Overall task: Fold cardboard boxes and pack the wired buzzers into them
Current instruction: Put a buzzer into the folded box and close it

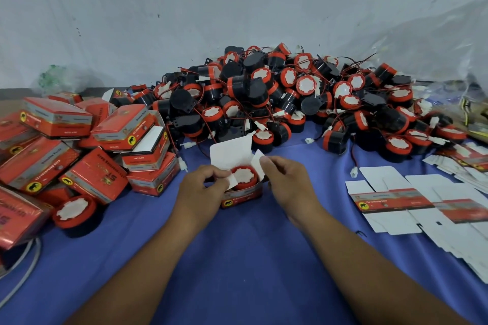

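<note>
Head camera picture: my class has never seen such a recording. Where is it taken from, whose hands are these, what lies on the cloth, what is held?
No machine here: one camera worn on a person's head looks down at their own bare hands. On the blue cloth lie a heap of wired buzzers at the back, folded red boxes and one loose buzzer at left, flat cartons at right. In the middle stands an open box with a buzzer inside. The left hand pinches its left flap, the right hand its right flap; the lid stands open.
</note>
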